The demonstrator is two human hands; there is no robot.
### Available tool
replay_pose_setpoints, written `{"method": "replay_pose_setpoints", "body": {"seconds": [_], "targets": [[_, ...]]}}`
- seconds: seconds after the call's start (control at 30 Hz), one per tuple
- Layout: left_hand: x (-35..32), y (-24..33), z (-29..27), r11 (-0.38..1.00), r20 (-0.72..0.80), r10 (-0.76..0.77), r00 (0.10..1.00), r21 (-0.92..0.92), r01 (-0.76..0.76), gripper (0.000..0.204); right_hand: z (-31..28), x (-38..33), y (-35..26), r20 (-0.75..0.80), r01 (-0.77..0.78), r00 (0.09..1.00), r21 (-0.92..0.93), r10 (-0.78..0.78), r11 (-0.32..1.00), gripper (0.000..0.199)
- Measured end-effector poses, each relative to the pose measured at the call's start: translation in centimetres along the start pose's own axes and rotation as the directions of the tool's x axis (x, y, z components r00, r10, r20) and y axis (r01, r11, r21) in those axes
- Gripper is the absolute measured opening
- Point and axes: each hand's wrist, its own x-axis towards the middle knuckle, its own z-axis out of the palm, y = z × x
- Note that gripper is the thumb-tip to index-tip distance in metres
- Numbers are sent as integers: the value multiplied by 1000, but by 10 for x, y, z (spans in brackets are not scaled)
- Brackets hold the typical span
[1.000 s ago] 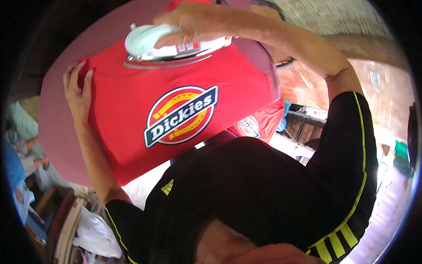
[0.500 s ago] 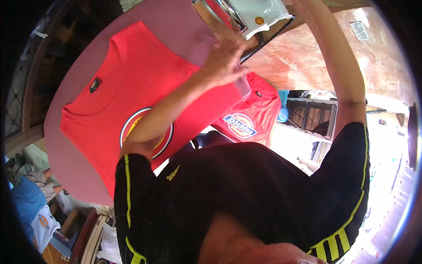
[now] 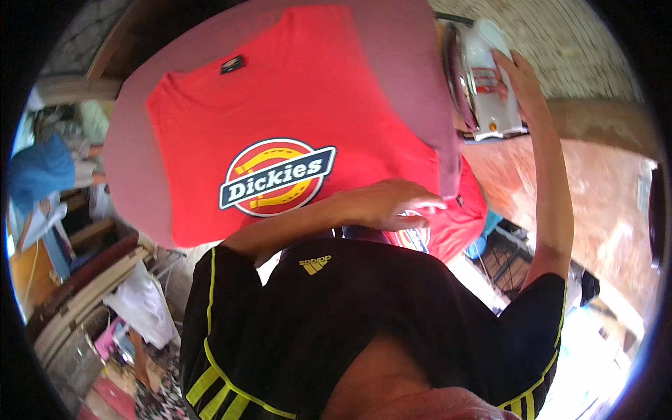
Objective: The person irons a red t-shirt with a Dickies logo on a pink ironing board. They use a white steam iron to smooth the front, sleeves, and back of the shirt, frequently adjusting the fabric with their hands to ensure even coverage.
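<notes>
A red sleeveless shirt [image 3: 210,126] lies spread on the mauve ironing board [image 3: 413,63], its round printed emblem [image 3: 278,177] facing up. My left hand [image 3: 388,203] is over the shirt's near right edge, fingers stretched out and holding nothing. At the right end of the board, my right hand [image 3: 521,84] is wrapped round the handle of a white iron [image 3: 490,91]. The iron's metal soleplate faces the board. Beyond my left fingers hangs a second red shirt [image 3: 458,231], partly hidden by that hand.
A pinkish marbled surface [image 3: 595,189] extends to the right of the iron. Below it stands a dark crate [image 3: 500,262]. To the left are blue cloth [image 3: 42,171], a white plastic bag [image 3: 143,304] and another person's arm [image 3: 140,357] at lower left.
The view has shifted, bringing the whole emblem into sight. My left hand has come back from beside the iron toward my body. My right hand now shows on the iron.
</notes>
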Motion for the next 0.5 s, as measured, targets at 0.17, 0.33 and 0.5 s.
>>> {"method": "replay_pose_setpoints", "body": {"seconds": [0.17,0.33,0.5], "targets": [[-117,25,-47,959,-606,-258,752,-64,277,29,15,4,8,-89,-22,996,21,24,1000,29],[-228,26,-52,697,-948,-132,290,119,707,23,0,16,24,-167,-6,986,-194,-27,981,39],[-318,9,-36,286,-994,-17,109,100,953,30,43,-18,-9,-81,328,564,-891,-822,313,38]]}}
